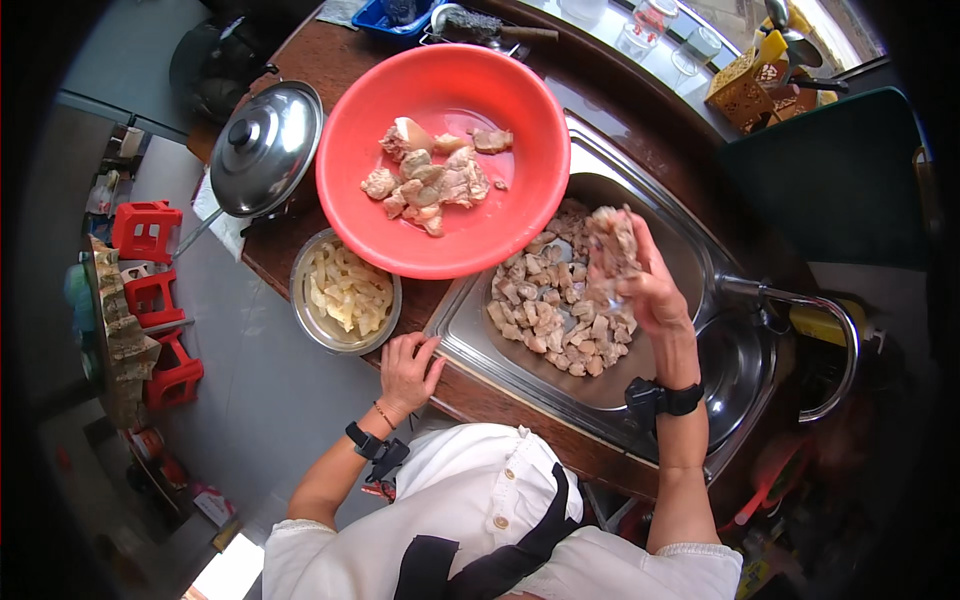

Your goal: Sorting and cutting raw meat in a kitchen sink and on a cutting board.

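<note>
My right hand [654, 281] is raised over the steel sink basin [679, 225], gripping a handful of meat pieces [611, 244], slightly blurred. Below it, many chunks of pale meat [551, 304] lie spread across the basin floor. My left hand [409, 367] rests on the counter edge beside the sink, fingers apart and nothing in them. Just above that hand stands a clear round container [300, 289] of pale yellowish strips [349, 292]. A large red plastic basin [536, 112] overlaps the counter and sink rim, with several meat pieces [439, 180] inside.
A curved steel faucet [844, 352] and a smaller round sink bowl [739, 375] lie right. A lidded pan [262, 150] sits left of the red basin. Glass jars [645, 30] and a utensil holder [739, 86] line the windowsill. Red stools [150, 232] stand on the floor at left.
</note>
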A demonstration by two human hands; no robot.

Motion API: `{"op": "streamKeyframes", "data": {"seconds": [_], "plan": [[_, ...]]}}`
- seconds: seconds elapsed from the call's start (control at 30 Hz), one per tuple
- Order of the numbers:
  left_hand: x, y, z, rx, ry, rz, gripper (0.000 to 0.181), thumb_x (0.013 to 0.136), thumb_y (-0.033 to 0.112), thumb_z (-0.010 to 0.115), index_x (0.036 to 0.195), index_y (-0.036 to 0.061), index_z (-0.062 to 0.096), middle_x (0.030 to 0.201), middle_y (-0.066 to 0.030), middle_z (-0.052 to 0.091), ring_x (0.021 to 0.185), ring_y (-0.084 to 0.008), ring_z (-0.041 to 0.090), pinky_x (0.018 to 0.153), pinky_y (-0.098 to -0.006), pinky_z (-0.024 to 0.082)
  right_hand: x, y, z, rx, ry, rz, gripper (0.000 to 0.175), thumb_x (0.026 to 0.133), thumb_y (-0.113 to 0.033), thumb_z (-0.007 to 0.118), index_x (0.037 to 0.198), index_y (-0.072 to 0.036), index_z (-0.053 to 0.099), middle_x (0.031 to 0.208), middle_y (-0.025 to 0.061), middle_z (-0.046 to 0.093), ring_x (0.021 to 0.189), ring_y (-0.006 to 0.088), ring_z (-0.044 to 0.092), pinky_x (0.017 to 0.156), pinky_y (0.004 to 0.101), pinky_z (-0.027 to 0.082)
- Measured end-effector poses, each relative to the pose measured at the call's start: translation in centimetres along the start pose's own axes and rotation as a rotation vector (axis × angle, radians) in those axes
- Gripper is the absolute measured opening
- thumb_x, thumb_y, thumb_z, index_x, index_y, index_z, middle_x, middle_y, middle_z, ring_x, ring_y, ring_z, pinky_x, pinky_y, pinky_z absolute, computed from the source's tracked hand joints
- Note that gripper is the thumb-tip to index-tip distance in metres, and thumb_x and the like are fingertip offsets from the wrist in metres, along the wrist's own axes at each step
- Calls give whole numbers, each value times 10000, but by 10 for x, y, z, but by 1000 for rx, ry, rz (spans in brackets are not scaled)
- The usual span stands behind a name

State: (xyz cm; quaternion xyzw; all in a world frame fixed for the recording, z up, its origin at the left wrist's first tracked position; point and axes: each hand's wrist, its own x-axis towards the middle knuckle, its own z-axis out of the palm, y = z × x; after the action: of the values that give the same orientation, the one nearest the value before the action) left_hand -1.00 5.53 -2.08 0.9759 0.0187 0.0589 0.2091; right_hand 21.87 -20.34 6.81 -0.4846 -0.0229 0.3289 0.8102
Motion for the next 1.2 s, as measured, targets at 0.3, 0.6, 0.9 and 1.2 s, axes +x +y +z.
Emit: {"op": "streamKeyframes", "data": {"seconds": [0.3,0.6,0.9,1.2], "plan": [[1,4,2,-42,6,25,308,746,201,650,1024,82,587,971,-82,503,900,-265,469,767,-370,385,53,2,76,-318,-25,52,718,781,-232,673,1378,-126,287,1171,176,440,1021,226,516,719,292,540],[4,1,1,-10,27,10,322,732,177,656,1033,83,591,964,-82,498,904,-273,471,784,-382,376,0,19,-85,-851,151,211,331,803,-202,617,1103,-64,587,944,69,627,814,149,597,717,291,492],[2,1,5,8,-7,8,328,733,162,648,1047,88,590,959,-91,491,899,-280,461,790,-389,371,-45,157,-179,-1586,43,484,538,611,-144,707,1126,-126,552,1127,169,512,1085,340,481,870,426,448],[3,1,6,25,-22,5,332,739,172,643,1054,77,598,960,-93,491,898,-276,456,796,-390,369,-49,180,-127,-1977,-421,469,681,599,-91,736,1216,-221,479,1291,37,340,1187,364,342,869,493,440]]}}
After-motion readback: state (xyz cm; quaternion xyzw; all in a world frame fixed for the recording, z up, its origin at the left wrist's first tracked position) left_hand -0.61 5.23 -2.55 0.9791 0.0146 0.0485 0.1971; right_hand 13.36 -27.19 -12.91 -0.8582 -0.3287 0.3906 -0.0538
